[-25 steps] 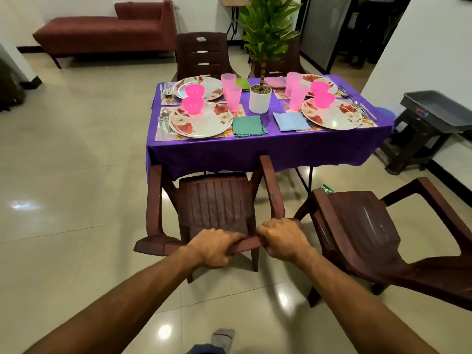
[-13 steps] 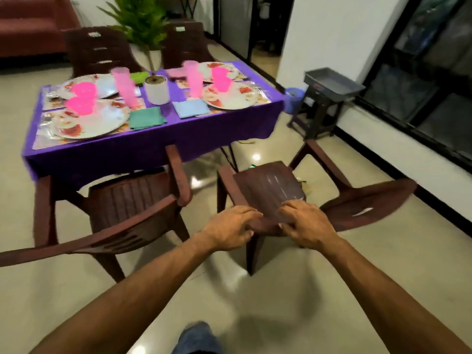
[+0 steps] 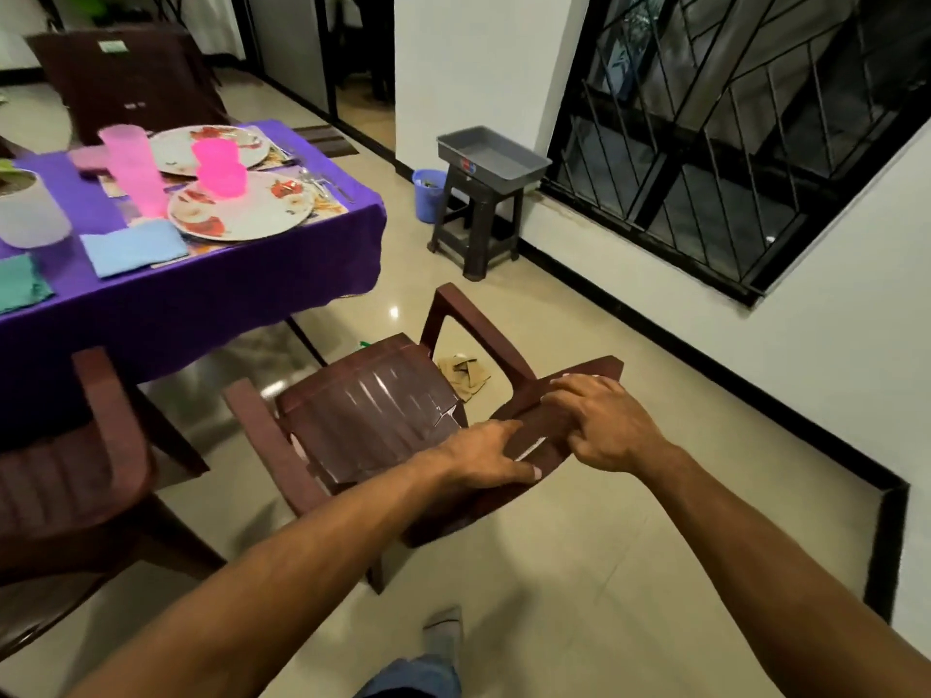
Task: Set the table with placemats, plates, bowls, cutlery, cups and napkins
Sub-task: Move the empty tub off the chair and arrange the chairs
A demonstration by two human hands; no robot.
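Both my arms reach forward; my left hand [image 3: 483,458] and right hand [image 3: 602,420] grip the backrest of the brown chair [image 3: 373,420] at centre frame. On the table [image 3: 211,299], upper left: two plates [image 3: 242,214], two pink bowls [image 3: 221,173], one pink cup [image 3: 133,168], two napkins [image 3: 133,246].

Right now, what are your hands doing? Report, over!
Left hand and right hand both on the brown chair's backrest. Chair angled away from the set table. Paper scraps on floor beneath.
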